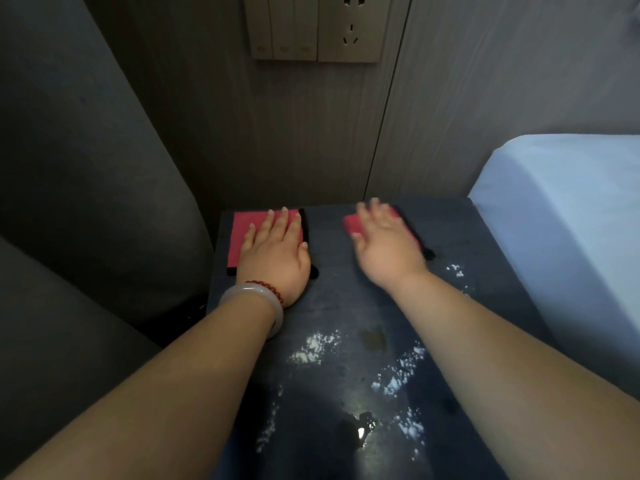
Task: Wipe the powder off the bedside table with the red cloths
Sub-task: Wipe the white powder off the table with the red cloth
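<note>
We are pressing the left hand (277, 249), fingers spread flat, on one red cloth (247, 233) at the bedside table's (450, 223) rear; the blurred right hand (384, 240), fingers apart, is covering the other red cloth (353, 224). Powder (313, 348) is lying nearer us; our forearms are risking smearing it.

I count two red cloths — one (242, 237) under my left hand (275, 252), one (355, 225) under my right hand (384, 244) — on one bedside table (346, 299). Powder lies in about five white patches (313, 348). On my left wrist sit two bracelets: one pale bangle (254, 303), one red bead string (268, 289).
</note>
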Action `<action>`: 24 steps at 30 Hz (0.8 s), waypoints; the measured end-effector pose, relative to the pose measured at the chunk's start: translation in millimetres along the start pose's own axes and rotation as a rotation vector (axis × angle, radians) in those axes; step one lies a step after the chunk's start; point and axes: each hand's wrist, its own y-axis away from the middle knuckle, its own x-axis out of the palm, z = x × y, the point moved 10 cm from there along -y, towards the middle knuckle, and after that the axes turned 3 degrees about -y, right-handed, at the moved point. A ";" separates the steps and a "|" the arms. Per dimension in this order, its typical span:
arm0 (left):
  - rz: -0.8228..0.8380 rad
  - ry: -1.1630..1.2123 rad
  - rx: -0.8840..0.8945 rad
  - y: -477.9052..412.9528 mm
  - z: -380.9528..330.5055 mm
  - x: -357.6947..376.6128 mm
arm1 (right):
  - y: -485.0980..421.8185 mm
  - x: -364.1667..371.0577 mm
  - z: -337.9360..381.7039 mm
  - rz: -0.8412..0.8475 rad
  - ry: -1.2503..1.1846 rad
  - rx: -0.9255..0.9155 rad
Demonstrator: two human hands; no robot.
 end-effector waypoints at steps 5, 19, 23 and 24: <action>-0.009 -0.002 -0.003 -0.2 0.7 0.4 | 8.0 1.3 -5.9 -0.004 0.098 0.160; -0.002 0.002 -0.002 1.4 -0.1 -1.5 | 23.5 15.3 38.0 0.095 0.085 -0.182; 0.004 -0.005 -0.017 1.2 -0.3 -1.9 | -3.8 -4.8 -49.8 0.058 0.115 0.228; 0.007 -0.003 -0.017 0.5 -0.2 -1.8 | -3.6 -4.2 -48.3 0.040 0.107 0.276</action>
